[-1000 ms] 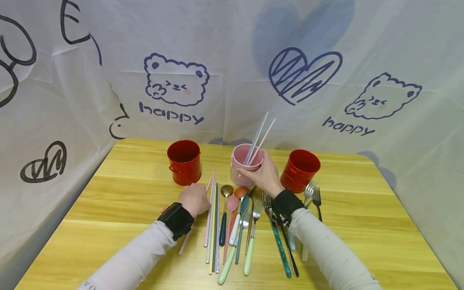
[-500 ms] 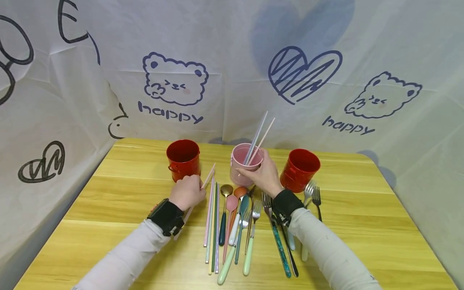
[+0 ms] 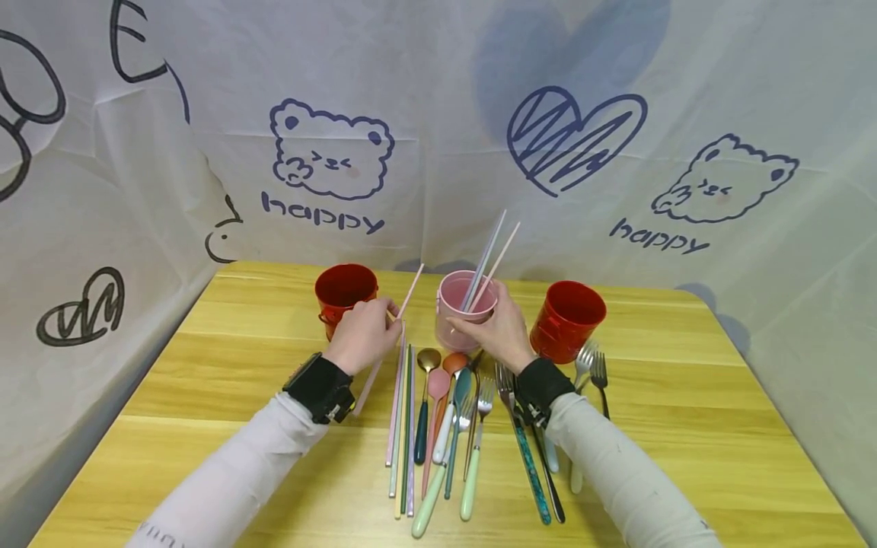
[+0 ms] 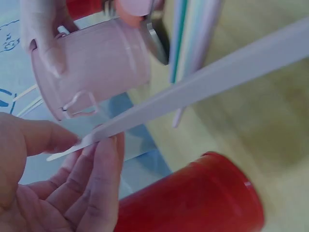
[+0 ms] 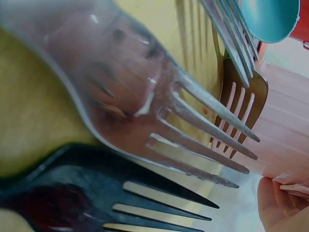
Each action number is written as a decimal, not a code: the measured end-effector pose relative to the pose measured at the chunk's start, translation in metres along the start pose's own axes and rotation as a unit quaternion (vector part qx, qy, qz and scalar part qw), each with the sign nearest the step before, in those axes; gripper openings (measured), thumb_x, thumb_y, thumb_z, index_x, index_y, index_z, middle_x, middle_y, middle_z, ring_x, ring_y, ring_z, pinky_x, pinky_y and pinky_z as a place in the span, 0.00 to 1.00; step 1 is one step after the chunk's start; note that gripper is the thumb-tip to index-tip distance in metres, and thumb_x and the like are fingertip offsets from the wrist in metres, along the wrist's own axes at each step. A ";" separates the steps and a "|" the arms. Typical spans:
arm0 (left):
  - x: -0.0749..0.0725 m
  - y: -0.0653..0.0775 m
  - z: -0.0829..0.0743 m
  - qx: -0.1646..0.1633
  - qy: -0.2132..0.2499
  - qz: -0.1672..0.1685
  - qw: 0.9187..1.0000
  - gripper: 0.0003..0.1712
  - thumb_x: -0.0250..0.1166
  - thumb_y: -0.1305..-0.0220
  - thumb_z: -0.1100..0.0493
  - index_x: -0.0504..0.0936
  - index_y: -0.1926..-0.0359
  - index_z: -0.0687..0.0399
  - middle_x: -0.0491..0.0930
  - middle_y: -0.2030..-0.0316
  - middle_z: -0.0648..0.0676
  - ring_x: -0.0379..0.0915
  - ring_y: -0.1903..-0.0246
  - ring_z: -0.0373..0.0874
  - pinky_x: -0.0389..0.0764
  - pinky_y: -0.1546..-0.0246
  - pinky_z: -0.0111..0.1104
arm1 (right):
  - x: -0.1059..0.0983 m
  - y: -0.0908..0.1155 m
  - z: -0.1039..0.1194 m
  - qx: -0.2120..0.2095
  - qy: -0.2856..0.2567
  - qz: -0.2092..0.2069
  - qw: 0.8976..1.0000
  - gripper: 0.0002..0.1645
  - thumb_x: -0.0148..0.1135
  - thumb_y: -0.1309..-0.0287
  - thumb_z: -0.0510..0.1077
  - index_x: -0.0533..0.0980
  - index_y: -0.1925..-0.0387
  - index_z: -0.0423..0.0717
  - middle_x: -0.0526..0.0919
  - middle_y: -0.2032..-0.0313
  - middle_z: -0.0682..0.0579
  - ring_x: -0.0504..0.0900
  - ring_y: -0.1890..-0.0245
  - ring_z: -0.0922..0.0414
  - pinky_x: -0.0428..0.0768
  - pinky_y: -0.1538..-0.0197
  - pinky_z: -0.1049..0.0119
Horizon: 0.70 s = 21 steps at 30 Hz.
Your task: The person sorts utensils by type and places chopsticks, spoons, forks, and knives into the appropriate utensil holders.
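Observation:
A pale pink chopstick (image 3: pixel 412 288) is pinched between the thumb and fingers of my left hand (image 3: pixel 365 332). It slants up in front of the left red bucket (image 3: pixel 333 307), and in the left wrist view the chopstick (image 4: pixel 193 88) crosses below the pink bucket (image 4: pixel 94 67). My right hand (image 3: pixel 502 329) grips the side of that pink bucket (image 3: pixel 444 323), thumb in front near the rim. Inside it lean bluish-grey chopsticks (image 3: pixel 486 262) and a light pink chopstick (image 3: pixel 505 250). The right wrist view shows only some of the right hand's fingers (image 5: pixel 277 203) against the bucket.
Several chopsticks (image 3: pixel 403 434) lie side by side on the wooden table (image 3: pixel 226 365). Right of them are spoons, among them a pink spoon (image 3: pixel 438 383), and several forks, one a light-green-handled fork (image 3: pixel 470 483). Another red bucket (image 3: pixel 567 335) stands at the right.
My left hand has lifted the pink chopstick off the table and moved it forward, its far tip rising toward the pink bucket. The right hand stays on the bucket.

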<state>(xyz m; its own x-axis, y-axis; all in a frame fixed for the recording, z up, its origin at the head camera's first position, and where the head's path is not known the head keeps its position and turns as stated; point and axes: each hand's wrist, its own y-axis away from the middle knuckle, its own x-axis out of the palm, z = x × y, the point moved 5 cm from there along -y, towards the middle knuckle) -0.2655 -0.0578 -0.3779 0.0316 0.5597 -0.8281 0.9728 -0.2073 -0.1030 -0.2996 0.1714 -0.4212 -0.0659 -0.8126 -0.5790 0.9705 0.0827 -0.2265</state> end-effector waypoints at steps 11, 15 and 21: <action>-0.032 -0.030 -0.038 0.056 0.073 -0.079 0.993 0.10 0.58 0.27 0.59 0.77 0.51 0.60 0.87 0.60 0.61 0.81 0.73 0.51 0.86 0.70 0.38 | -0.001 -0.001 0.001 -0.006 0.006 -0.005 1.000 0.53 0.80 0.52 0.55 0.61 0.31 0.41 0.77 0.38 0.42 0.78 0.38 0.45 0.79 0.35 0.47; -0.045 -0.038 -0.054 0.088 0.109 -0.116 0.983 0.10 0.58 0.26 0.60 0.77 0.50 0.62 0.86 0.57 0.62 0.84 0.67 0.52 0.87 0.64 0.41 | 0.000 -0.001 0.001 -0.006 0.006 -0.003 1.000 0.54 0.80 0.52 0.54 0.61 0.31 0.41 0.76 0.37 0.42 0.77 0.38 0.45 0.78 0.34 0.47; -0.057 -0.046 -0.074 0.130 0.144 -0.162 0.968 0.11 0.58 0.26 0.61 0.76 0.48 0.62 0.84 0.55 0.62 0.83 0.66 0.52 0.87 0.61 0.40 | -0.001 0.000 0.002 -0.007 0.012 -0.006 1.000 0.54 0.80 0.53 0.55 0.62 0.31 0.41 0.77 0.38 0.42 0.78 0.38 0.45 0.79 0.34 0.48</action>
<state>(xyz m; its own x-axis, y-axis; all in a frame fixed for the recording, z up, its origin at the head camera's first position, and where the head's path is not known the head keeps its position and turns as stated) -0.2955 -0.0206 -0.2854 -0.1662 0.8216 -0.5453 0.8530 -0.1576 -0.4975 -0.2990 0.1712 -0.4193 -0.0837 -0.7990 -0.5955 0.9665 0.0805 -0.2439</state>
